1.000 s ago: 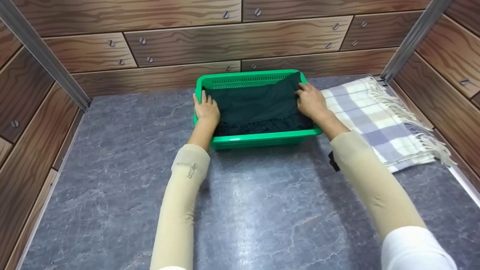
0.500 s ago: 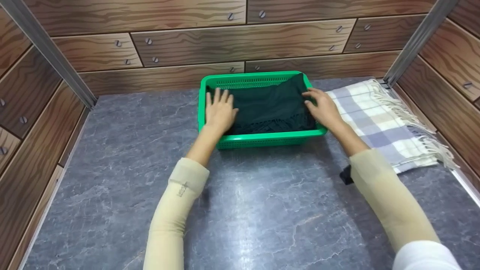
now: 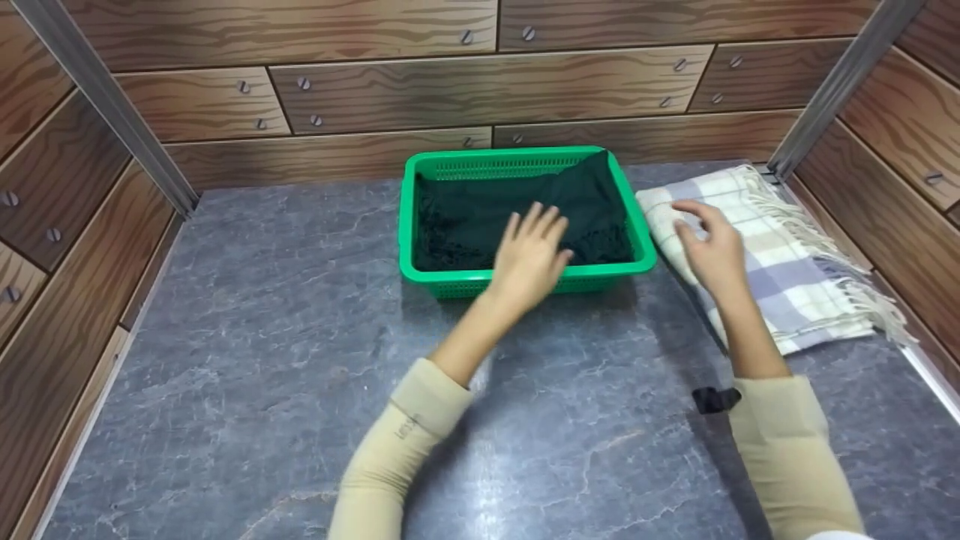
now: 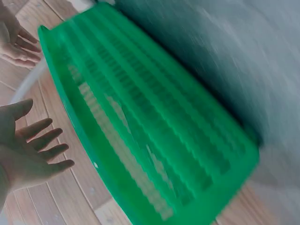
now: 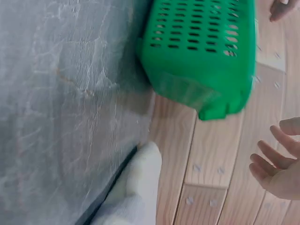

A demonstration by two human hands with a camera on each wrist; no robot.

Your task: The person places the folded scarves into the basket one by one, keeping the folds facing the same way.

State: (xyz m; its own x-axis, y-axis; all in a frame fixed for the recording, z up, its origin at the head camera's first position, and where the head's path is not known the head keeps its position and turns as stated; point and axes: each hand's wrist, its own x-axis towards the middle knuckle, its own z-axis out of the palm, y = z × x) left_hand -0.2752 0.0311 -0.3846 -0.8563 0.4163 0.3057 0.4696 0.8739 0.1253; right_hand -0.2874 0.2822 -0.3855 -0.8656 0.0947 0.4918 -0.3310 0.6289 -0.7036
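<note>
A green plastic basket (image 3: 409,217) with slotted walls stands near the back wall, a dark fringed cloth (image 3: 487,210) lying spread inside it. In the head view my left hand (image 3: 529,259) overlaps the basket's front rim, fingers spread and straight, holding nothing. The left wrist view shows that hand (image 4: 35,150) apart from the basket's side. Over the near left part of a folded plaid scarf (image 3: 772,262) my right hand (image 3: 716,247) hovers, fingers loosely bent and nothing between them. The right wrist view has the right hand (image 5: 281,161) clear of both basket and scarf.
The scarf, white with lilac and beige checks and pale fringe, lies right of the basket by the side wall. Wood-patterned panels (image 3: 390,90) close off the back and sides. A grey marbled surface (image 3: 285,337) extends left and in front of the basket.
Both hands have left the basket's ends. My left hand has moved right and nearer me, to the front rim; my right has shifted right, over the scarf. The cloth stays in the basket.
</note>
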